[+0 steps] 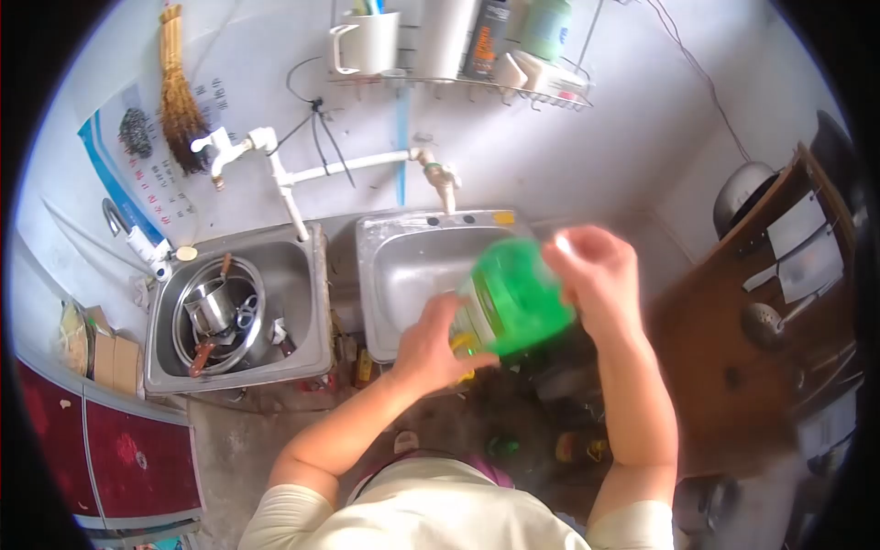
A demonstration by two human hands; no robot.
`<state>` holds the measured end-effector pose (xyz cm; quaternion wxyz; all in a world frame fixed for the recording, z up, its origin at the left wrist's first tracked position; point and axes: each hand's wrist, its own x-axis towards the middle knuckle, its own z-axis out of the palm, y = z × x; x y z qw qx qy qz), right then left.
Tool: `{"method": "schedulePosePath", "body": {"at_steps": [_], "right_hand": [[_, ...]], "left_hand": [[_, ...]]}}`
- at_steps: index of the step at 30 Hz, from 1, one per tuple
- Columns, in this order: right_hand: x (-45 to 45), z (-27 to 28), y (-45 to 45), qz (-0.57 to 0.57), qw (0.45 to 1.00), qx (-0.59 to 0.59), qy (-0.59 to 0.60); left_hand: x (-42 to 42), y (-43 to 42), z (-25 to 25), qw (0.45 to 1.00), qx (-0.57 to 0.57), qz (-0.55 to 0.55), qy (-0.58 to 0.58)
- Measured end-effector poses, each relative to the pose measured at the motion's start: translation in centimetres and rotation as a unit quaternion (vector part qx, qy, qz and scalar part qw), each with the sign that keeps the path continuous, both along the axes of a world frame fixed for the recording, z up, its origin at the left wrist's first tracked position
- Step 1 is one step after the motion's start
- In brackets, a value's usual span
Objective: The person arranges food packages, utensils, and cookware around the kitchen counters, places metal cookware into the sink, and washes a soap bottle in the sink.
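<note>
A large translucent green bottle (527,298) with a pale and yellow label is tilted in front of me, over the front right of the right sink (368,302). It looks like a detergent jug and is partly blurred. My left hand (431,348) grips its label side, thumb stretched along the lower edge. At the bottle's other end, my right hand (600,270) has its fingers curled in a pinch. A small whitish spot shows by those fingertips; whether it is a cap or a glare I cannot tell. The bottle's neck is hidden.
The left sink (321,321) holds a metal basin (261,275), a steel pot (211,307) and several utensils. White taps (236,151) stand behind. A wire shelf (458,84) carries a mug (371,44) and bottles. A wooden board with hanging knives (807,247) is at right.
</note>
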<state>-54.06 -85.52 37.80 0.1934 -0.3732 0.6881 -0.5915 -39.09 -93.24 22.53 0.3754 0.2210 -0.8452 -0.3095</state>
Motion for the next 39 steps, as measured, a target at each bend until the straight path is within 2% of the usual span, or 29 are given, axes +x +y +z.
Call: {"method": "schedulePosePath", "body": {"at_steps": [5, 8, 16, 20, 23, 26, 29, 32, 35, 39], "right_hand": [[1.1, -4.5, -7.7, 0.005, 1.0, -0.013, -0.001], [1.1, -7.7, -11.2, 0.01, 1.0, 0.0, -0.005], [1.2, -16.3, -16.0, 0.032, 0.991, 0.062, -0.11], [1.6, -18.0, -16.1, 0.043, 0.983, 0.101, -0.146], [0.5, -18.2, -16.3, 0.061, 0.986, 0.108, -0.109], [-2.2, -20.0, -16.7, 0.08, 0.984, 0.126, 0.101], [-3.9, -20.9, -17.0, 0.124, 0.955, 0.116, 0.242], [-4.2, -20.9, -17.4, 0.156, 0.936, 0.129, 0.29], [-5.9, -20.0, -17.3, 0.26, 0.894, 0.137, 0.339], [-8.6, -18.3, -18.0, 0.39, 0.802, 0.136, 0.432]], "left_hand": [[0.5, -3.6, 1.7, 0.994, 0.069, 0.055, -0.069], [0.0, -6.0, -0.1, 0.991, 0.056, 0.084, -0.082], [-1.3, -8.8, -3.4, 0.961, 0.059, 0.153, -0.221], [-2.8, -10.0, -5.7, 0.945, 0.08, 0.156, -0.275], [-4.0, -10.4, -6.6, 0.928, 0.065, 0.191, -0.314], [-4.9, -10.7, -7.1, 0.921, 0.098, 0.176, -0.333], [-5.7, -10.8, -7.0, 0.92, 0.083, 0.201, -0.326], [-6.3, -11.3, -6.3, 0.924, 0.1, 0.206, -0.307], [-6.7, -11.8, -6.5, 0.923, 0.095, 0.191, -0.319], [-6.8, -11.9, -6.3, 0.92, 0.107, 0.185, -0.329]]}}
